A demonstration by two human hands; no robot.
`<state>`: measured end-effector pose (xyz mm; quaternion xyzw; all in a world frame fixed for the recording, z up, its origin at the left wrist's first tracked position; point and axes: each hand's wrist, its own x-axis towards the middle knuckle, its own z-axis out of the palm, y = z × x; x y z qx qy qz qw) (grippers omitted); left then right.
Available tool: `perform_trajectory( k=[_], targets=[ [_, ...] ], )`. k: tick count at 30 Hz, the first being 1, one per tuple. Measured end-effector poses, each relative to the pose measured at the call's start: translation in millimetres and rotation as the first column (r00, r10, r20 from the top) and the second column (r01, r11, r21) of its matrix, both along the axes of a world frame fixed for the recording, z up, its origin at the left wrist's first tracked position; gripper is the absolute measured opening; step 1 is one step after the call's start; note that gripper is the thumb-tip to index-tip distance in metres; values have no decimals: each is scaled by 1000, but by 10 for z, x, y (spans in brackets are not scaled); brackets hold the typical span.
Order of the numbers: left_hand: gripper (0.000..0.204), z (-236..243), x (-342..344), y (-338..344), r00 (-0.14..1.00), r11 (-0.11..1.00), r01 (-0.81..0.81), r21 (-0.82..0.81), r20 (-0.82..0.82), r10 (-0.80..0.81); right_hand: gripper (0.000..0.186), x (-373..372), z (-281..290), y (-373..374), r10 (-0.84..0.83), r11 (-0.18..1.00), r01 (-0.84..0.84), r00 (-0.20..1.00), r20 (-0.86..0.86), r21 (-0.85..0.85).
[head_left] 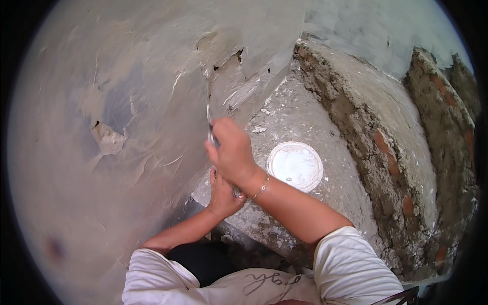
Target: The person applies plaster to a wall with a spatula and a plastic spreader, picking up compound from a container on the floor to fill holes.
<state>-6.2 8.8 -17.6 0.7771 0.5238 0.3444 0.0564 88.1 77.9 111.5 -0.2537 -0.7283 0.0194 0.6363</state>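
Note:
My right hand (233, 150) is closed around a thin metal scraper (209, 124), seen nearly edge-on. Its blade points up along the grey wall (152, 91), beside a cracked patch (229, 76) where the coating has peeled and small dark holes show. Just below, my left hand (225, 197) is curled near the wall, partly behind my right wrist. Something small and shiny shows by its thumb, too hidden to name. A round white tub (270, 170) of white paste stands on the concrete step to the right of my hands.
Rough steps with crumbling mortar and exposed brick (389, 152) rise at the right. White specks and chips lie on the concrete step (338, 147). Another torn, peeling patch (108, 138) marks the wall at the left. A dark gap with rubble lies beneath my arms.

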Motion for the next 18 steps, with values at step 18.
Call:
perform_trajectory(
  k=[18],
  targets=[
    [87,168,-34,-241,958,992,10,-123,-284,-45,22,2483,-377,-255,-155,220,-857,442,-884,-467]
  ],
)
